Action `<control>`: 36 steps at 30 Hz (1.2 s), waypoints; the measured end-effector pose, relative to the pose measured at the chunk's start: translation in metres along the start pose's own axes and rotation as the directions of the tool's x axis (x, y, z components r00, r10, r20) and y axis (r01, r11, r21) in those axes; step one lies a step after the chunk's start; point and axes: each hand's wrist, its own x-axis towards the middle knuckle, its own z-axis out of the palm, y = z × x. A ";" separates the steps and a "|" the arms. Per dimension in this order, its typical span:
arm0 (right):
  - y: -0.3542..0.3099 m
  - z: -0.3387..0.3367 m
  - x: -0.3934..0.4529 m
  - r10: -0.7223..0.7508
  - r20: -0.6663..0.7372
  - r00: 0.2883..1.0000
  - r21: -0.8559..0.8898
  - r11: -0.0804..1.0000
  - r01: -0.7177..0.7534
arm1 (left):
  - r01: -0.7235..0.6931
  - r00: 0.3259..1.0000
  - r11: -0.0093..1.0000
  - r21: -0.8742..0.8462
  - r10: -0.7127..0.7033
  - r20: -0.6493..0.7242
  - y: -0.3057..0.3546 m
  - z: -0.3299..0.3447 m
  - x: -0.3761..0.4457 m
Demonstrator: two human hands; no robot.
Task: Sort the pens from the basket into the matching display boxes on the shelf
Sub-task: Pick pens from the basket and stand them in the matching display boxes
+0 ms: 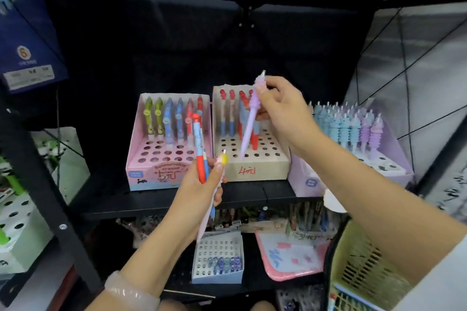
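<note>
My right hand (278, 106) pinches a lilac ribbed pen (249, 121) near its top, tip pointing down over the beige display box (255, 169). My left hand (204, 184) grips two pens in front of the shelf edge: a red-and-blue pen (199, 144) with a red ball top and a pale pink pen (209, 207) with a yellow cap. The pink display box (151, 171) at the left holds green, blue and red pens. At the right, the lilac display box (303, 179) is packed with blue and purple ribbed pens (353, 124). The yellow-green basket (358, 267) sits at the lower right.
The black shelf board (151, 202) carries the three boxes. Below it stand a small white-blue box (217, 260) with several glittery pens and a pink tray (293, 257). A black upright post (43, 184) rises at the left, with white-green boxes (20, 222) beyond it.
</note>
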 end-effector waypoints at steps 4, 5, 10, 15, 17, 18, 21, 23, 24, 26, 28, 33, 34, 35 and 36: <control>0.020 -0.068 -0.006 0.034 -0.185 0.982 -0.087 0.995 -0.050 | -0.041 0.997 0.997 0.071 0.036 0.074 -0.004 0.047 0.007; 0.025 -0.085 -0.007 0.035 -0.224 0.974 -0.117 0.991 -0.063 | -0.052 0.995 0.996 0.071 0.045 0.086 -0.005 0.060 0.008; 0.051 -0.161 -0.015 -0.031 -0.392 0.919 -0.377 0.917 -0.130 | -0.044 0.990 0.998 0.053 0.036 0.140 -0.002 0.110 0.018; 0.063 -0.206 -0.027 -0.113 -0.447 0.887 -0.525 0.836 -0.159 | -0.013 0.980 1.000 0.000 0.013 0.198 0.002 0.140 0.022; 0.067 -0.217 -0.031 -0.129 -0.460 0.879 -0.548 0.819 -0.167 | -0.003 0.978 1.000 -0.009 0.004 0.209 0.003 0.148 0.020; 0.069 -0.221 -0.033 -0.128 -0.464 0.877 -0.551 0.816 -0.173 | -0.001 0.977 1.000 -0.005 0.002 0.212 0.004 0.151 0.019; 0.074 -0.228 -0.035 -0.129 -0.471 0.873 -0.520 0.840 -0.157 | -0.005 0.975 1.000 0.003 0.005 0.222 0.005 0.157 0.017; 0.076 -0.228 -0.035 -0.128 -0.472 0.872 -0.492 0.859 -0.140 | -0.012 0.974 1.000 0.008 0.010 0.227 0.005 0.158 0.016; 0.077 -0.229 -0.034 -0.127 -0.472 0.872 -0.488 0.862 -0.139 | -0.013 0.974 1.000 0.010 0.010 0.226 0.006 0.158 0.015; 0.079 -0.229 -0.032 -0.136 -0.468 0.873 -0.511 0.848 -0.142 | -0.012 0.975 1.000 0.016 0.008 0.221 0.006 0.158 0.015; 0.081 -0.231 -0.030 -0.152 -0.455 0.878 -0.543 0.828 -0.138 | -0.012 0.976 1.000 0.019 0.007 0.217 0.006 0.158 0.015; 0.089 -0.235 -0.032 -0.118 -0.443 0.889 -0.566 0.805 -0.176 | -0.013 0.976 1.000 0.009 0.011 0.220 0.006 0.159 0.013; 0.093 -0.235 -0.034 -0.069 -0.418 0.906 -0.572 0.795 -0.204 | -0.016 0.975 1.000 0.009 0.014 0.221 0.006 0.160 0.013; 0.098 -0.235 -0.037 -0.010 -0.375 0.927 -0.598 0.767 -0.234 | -0.018 0.975 1.000 0.004 0.017 0.222 0.005 0.159 0.012; 0.102 -0.235 -0.040 0.039 -0.333 0.942 -0.636 0.728 -0.255 | -0.019 0.975 1.000 -0.002 0.019 0.223 0.004 0.159 0.012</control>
